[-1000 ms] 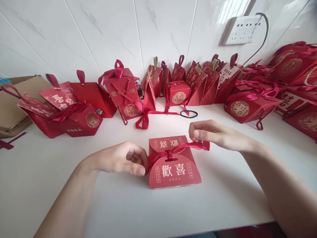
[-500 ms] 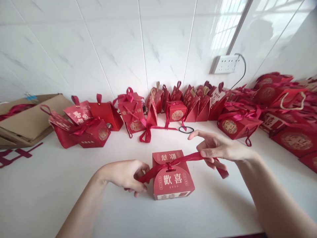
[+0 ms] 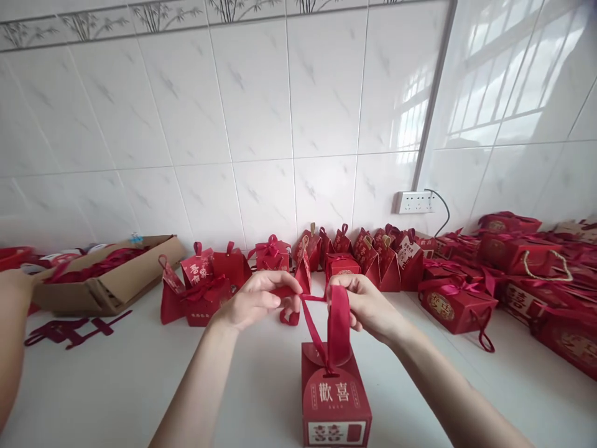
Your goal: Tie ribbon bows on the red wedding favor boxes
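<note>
Delicately, two grips are holding one ribbon above a red box

The left grip (image 3: 263,300) is closing its fingertips on one run of the ribbon (image 3: 339,317); the right grip (image 3: 366,303) is pinching the other, wider run, which is hanging in a fold. The red box (image 3: 333,407) is standing upright on the bench (image 3: 270,386), below the right grip.

Most likely, trouble would be coming from uneven tension: if one grip were pulling harder, the ribbon could be sliding through the slot, leaving unequal ends. The wide run is bending over the right fingers, so it could be twisting. With neither grip steadying it, the light-looking box could be lifting or tipping. Whether a knot is already securing the slot, I cannot tell.

Counting now: one box is sitting under the grips, with two ribbon runs rising from it. Left of the left grip, four boxes (image 3: 205,302) are clustering; farther left, one cardboard tray (image 3: 112,292) is holding ribbon, and one arm of another person (image 3: 9,348) is showing. Beyond the right grip, one socket panel (image 3: 415,202) is hanging; the heap of boxes (image 3: 459,309) to its right is overlapping too much for counting.
</note>
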Demonstrator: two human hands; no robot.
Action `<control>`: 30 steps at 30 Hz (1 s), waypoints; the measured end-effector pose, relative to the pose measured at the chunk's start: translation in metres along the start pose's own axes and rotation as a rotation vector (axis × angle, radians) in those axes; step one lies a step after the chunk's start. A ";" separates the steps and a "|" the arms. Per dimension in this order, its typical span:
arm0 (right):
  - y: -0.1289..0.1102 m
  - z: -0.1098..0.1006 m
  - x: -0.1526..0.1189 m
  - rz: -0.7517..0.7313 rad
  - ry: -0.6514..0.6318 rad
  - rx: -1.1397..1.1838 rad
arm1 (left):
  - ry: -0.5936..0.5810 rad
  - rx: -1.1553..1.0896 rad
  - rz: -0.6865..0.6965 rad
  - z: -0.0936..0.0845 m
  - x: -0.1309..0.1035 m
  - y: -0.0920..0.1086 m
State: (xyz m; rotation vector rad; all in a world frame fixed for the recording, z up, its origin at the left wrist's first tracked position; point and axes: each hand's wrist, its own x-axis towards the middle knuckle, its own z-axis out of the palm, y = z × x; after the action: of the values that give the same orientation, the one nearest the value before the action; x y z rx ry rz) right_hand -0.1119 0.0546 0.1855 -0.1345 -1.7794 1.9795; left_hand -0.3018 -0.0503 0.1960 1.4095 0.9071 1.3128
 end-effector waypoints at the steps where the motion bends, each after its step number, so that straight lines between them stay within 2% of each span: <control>1: -0.004 0.001 0.003 -0.027 0.028 -0.036 | -0.023 -0.010 0.038 0.002 0.003 0.002; 4: -0.014 0.000 0.007 -0.100 0.095 -0.142 | -0.085 0.044 0.149 0.007 0.008 0.007; 7: -0.017 -0.003 0.006 -0.120 0.171 -0.236 | -0.099 0.106 0.195 0.014 0.010 0.009; 9: -0.017 -0.006 0.004 -0.114 0.186 -0.285 | -0.043 0.167 0.195 0.021 0.011 0.010; 13: -0.020 -0.008 -0.004 -0.135 0.213 -0.350 | 0.172 0.327 0.165 0.034 0.014 0.012; 15: -0.022 -0.007 -0.007 -0.131 0.220 -0.371 | 0.239 0.312 0.206 0.038 0.014 0.014; 18: -0.025 -0.003 -0.009 -0.107 0.191 -0.394 | 0.223 0.214 0.272 0.040 0.012 0.016; 21: -0.025 0.001 -0.011 -0.100 0.152 -0.409 | 0.206 0.273 0.247 0.041 0.010 0.016; 23: -0.024 0.003 -0.012 -0.099 0.126 -0.408 | 0.303 0.408 0.276 0.044 0.010 0.016; 27: -0.022 0.006 -0.015 -0.078 0.082 -0.387 | 0.668 0.763 0.500 0.052 0.011 0.017; 28: -0.022 0.007 -0.016 -0.071 0.073 -0.386 | 0.716 0.823 0.552 0.053 0.010 0.018; 30: -0.022 0.009 -0.017 -0.070 0.064 -0.387 | 0.729 0.845 0.603 0.055 0.009 0.019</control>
State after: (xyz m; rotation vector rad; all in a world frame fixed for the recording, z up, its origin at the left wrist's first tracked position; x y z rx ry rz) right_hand -0.0935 0.0406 0.2043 -0.2523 -2.0743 1.5465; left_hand -0.2485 -0.0551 0.2196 1.9685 1.7511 2.1106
